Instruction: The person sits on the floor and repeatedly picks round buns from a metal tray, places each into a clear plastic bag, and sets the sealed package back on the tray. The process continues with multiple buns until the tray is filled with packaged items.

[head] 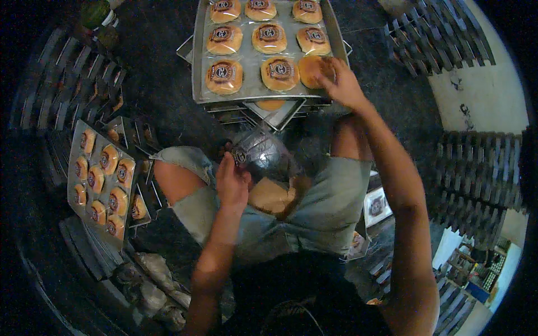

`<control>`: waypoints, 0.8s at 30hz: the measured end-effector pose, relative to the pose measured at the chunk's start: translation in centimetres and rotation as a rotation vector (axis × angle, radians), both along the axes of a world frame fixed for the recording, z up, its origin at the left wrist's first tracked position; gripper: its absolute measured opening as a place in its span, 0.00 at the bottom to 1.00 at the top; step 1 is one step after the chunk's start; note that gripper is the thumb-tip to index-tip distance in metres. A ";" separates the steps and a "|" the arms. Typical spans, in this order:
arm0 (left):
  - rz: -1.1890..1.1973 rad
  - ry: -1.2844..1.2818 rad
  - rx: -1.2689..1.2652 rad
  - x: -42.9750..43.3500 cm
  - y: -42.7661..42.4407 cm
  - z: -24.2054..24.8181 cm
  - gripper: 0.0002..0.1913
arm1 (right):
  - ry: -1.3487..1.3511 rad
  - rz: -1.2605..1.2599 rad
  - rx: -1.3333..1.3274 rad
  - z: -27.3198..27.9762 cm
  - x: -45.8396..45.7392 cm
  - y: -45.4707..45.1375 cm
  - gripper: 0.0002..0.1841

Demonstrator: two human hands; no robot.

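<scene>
My left hand (233,182) pinches a clear plastic bag (262,157) with a dark printed emblem, held above my lap. At the near right corner of a metal baking tray (253,77), my right hand (344,86) grips a round golden bun (310,72). Motion blurs that bun, and my fingers cover its right side. Beside it on the tray lies a bun in a clear printed wrapper (280,73). Several more wrapped buns (269,38) sit in rows on the same tray.
Beneath the big tray, more trays are stacked crosswise, one corner (279,122) jutting towards me. Another tray of wrapped buns (101,185) stands at my left. Dark stacks of trays (80,80) line both sides. Plastic bundles (153,281) lie at lower left.
</scene>
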State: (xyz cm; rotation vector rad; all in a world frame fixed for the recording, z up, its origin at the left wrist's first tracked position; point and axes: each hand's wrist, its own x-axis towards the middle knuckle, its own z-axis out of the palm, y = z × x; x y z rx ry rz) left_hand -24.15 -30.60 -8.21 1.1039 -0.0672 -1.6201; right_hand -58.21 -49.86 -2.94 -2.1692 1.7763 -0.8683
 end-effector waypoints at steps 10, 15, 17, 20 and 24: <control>0.005 0.175 0.134 0.8 -0.6 -0.9 0.11 | 0.394 0.048 0.219 3.3 2.1 -4.3 0.48; 0.017 0.149 0.189 0.1 -1.4 -0.1 0.10 | -0.050 0.051 0.559 3.5 1.0 -4.1 0.48; 0.004 0.106 0.171 0.0 -1.3 -0.6 0.10 | -0.337 0.122 0.711 2.3 -1.0 -3.7 0.44; -0.059 -0.423 0.017 0.5 -1.1 -0.9 0.10 | -0.059 0.112 0.630 4.4 -0.7 -2.5 0.40; -0.093 -0.905 -0.186 1.6 -1.3 1.0 0.13 | -0.606 -0.031 0.279 7.6 1.6 4.0 0.40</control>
